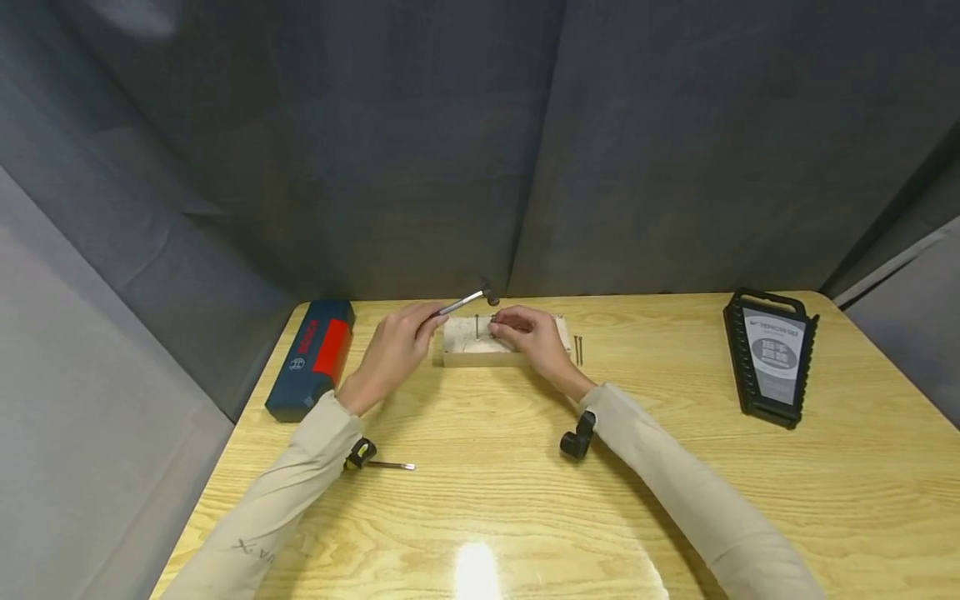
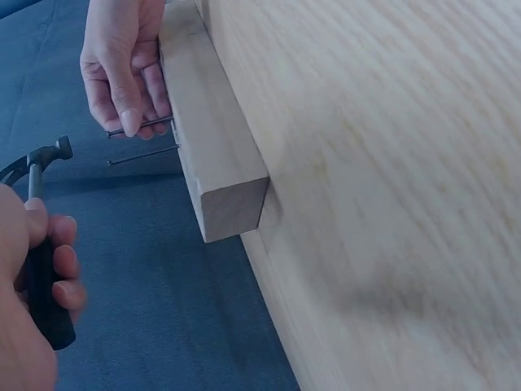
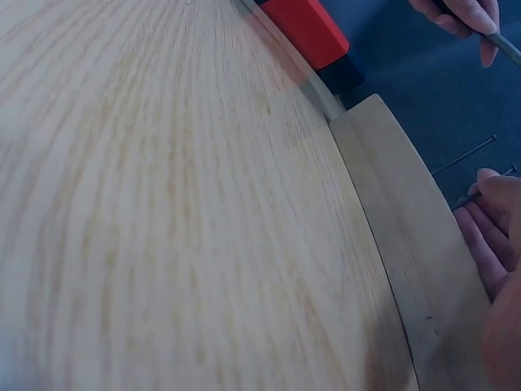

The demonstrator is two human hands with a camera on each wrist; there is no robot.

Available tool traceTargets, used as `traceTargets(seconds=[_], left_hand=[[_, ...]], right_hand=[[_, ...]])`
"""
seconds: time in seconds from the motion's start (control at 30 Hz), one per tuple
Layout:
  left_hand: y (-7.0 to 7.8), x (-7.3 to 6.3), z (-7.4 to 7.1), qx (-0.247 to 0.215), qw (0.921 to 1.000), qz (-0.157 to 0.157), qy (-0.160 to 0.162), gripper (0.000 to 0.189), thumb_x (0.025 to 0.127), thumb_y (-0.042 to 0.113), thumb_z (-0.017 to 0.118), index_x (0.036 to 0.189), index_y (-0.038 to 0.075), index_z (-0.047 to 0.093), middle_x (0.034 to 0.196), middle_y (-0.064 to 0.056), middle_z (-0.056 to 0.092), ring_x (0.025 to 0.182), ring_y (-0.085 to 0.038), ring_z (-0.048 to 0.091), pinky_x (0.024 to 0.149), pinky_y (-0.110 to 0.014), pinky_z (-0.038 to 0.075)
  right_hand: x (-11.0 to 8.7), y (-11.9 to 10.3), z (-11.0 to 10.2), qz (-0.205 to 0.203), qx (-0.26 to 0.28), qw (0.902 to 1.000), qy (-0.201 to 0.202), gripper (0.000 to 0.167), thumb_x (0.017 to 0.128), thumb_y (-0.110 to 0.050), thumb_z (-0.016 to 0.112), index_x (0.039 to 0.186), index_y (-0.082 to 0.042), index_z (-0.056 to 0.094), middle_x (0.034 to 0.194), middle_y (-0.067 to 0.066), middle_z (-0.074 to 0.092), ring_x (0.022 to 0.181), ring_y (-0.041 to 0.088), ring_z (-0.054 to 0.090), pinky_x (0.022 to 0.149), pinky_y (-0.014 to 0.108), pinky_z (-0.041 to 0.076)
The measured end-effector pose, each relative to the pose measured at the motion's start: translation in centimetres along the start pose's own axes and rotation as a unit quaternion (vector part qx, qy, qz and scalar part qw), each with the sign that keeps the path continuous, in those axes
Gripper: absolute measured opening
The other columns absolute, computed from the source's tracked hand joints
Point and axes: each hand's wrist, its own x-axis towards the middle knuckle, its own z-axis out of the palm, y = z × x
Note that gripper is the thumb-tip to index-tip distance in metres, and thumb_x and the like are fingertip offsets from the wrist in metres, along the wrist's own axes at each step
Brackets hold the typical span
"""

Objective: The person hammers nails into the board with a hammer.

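My left hand (image 1: 399,346) grips a small claw hammer (image 2: 50,285) by its dark handle, the head raised near the wooden block (image 1: 487,359). With thumb and fingers my right hand (image 1: 531,333) pinches a nail (image 2: 151,123), its point at the block's top face. Beside it a second nail (image 1: 477,326) stands upright in the block with no hand on it. In the right wrist view the hammer (image 3: 506,47) shows only in part at the top corner, and the pinched nail (image 3: 467,200) is partly covered by fingers.
Two loose nails (image 1: 578,350) lie just right of the block. A blue and red Bosch case (image 1: 311,360) sits at the left, a black wrench rack (image 1: 772,357) at the right. Under the left wrist a screwdriver (image 1: 393,465) shows its shaft. A dark curtain (image 1: 420,150) hangs behind the table.
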Motion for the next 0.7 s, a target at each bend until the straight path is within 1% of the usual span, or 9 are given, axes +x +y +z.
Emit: traceTargets(seconds=[0.1,0.17,0.27,0.33,0.4,0.5,0.57,0.63,0.7], left_hand=[[0.0,0.3,-0.2,-0.002,0.9998,0.012,0.018,0.017,0.103,0.008,0.067,0.116,0.0,0.074,0.1,-0.012,0.074,0.075,-0.021,0.066,0.066,-0.036,0.055],[0.1,0.4,-0.3,-0.014,0.9989,0.017,0.042,0.018,0.103,0.008,0.067,0.117,-0.001,0.074,0.095,-0.011,0.072,0.07,-0.02,0.061,0.061,-0.034,0.051],[0.1,0.3,-0.2,-0.044,0.9963,0.016,0.072,0.021,0.104,0.006,0.064,0.121,-0.004,0.071,0.093,-0.014,0.069,0.068,-0.022,0.058,0.059,-0.034,0.049],[0.0,-0.1,0.1,-0.041,0.9976,0.017,0.053,0.022,0.106,0.006,0.062,0.122,-0.006,0.07,0.094,-0.016,0.07,0.072,-0.024,0.062,0.062,-0.035,0.054],[-0.1,-0.6,0.6,-0.01,0.9997,0.02,0.01,0.02,0.106,0.005,0.061,0.119,-0.007,0.07,0.095,-0.018,0.071,0.077,-0.026,0.068,0.065,-0.037,0.058],[-0.2,-1.2,1.1,0.035,0.9982,0.015,-0.047,0.017,0.105,0.006,0.062,0.113,-0.006,0.072,0.096,-0.016,0.073,0.083,-0.026,0.072,0.07,-0.038,0.06],[-0.3,-1.5,1.1,0.042,0.9981,0.005,-0.046,0.017,0.105,0.007,0.063,0.112,-0.006,0.072,0.097,-0.016,0.073,0.083,-0.025,0.072,0.07,-0.038,0.06],[-0.2,-1.5,1.0,0.025,0.9993,-0.002,-0.026,0.018,0.106,0.008,0.062,0.112,-0.006,0.071,0.098,-0.015,0.073,0.082,-0.025,0.07,0.069,-0.038,0.059],[-0.2,-1.3,0.8,0.015,0.9998,0.007,-0.007,0.018,0.106,0.009,0.062,0.114,-0.005,0.071,0.099,-0.015,0.073,0.081,-0.024,0.069,0.069,-0.038,0.058]], right_hand=[[0.2,0.7,0.0,-0.003,-0.003,1.0,0.003,0.023,0.097,-0.013,0.077,0.116,0.0,0.075,0.111,0.02,0.076,0.097,0.022,0.072,0.08,0.019,0.054],[0.3,0.8,0.0,-0.003,-0.002,1.0,0.003,0.022,0.097,-0.013,0.077,0.115,-0.001,0.076,0.11,0.019,0.076,0.094,0.016,0.072,0.079,0.02,0.055],[0.4,1.2,0.1,-0.009,0.004,0.9999,-0.002,0.02,0.097,-0.012,0.076,0.114,-0.001,0.075,0.11,0.017,0.077,0.094,0.014,0.072,0.08,0.021,0.057],[0.5,1.3,0.3,-0.014,0.008,0.9999,-0.003,0.019,0.098,-0.009,0.075,0.115,0.0,0.075,0.11,0.017,0.077,0.095,0.017,0.073,0.08,0.023,0.058],[0.7,1.5,0.6,-0.019,0.004,0.9998,-0.007,0.019,0.098,-0.004,0.073,0.116,0.002,0.074,0.11,0.018,0.076,0.097,0.02,0.074,0.082,0.023,0.059],[1.0,1.7,0.9,-0.022,-0.011,0.9996,-0.015,0.02,0.098,0.0,0.071,0.118,0.005,0.072,0.111,0.019,0.076,0.1,0.025,0.075,0.085,0.024,0.059],[1.0,1.7,1.1,-0.02,-0.022,0.9993,-0.021,0.021,0.098,0.0,0.072,0.118,0.005,0.072,0.112,0.019,0.076,0.103,0.026,0.075,0.089,0.024,0.059],[1.0,1.5,1.3,-0.017,-0.025,0.9994,-0.02,0.021,0.098,-0.003,0.072,0.118,0.006,0.072,0.114,0.018,0.076,0.104,0.026,0.075,0.09,0.025,0.058],[0.9,1.3,1.3,-0.012,-0.025,0.9995,-0.013,0.02,0.098,-0.006,0.074,0.116,0.004,0.073,0.113,0.017,0.076,0.102,0.024,0.074,0.089,0.025,0.059]])
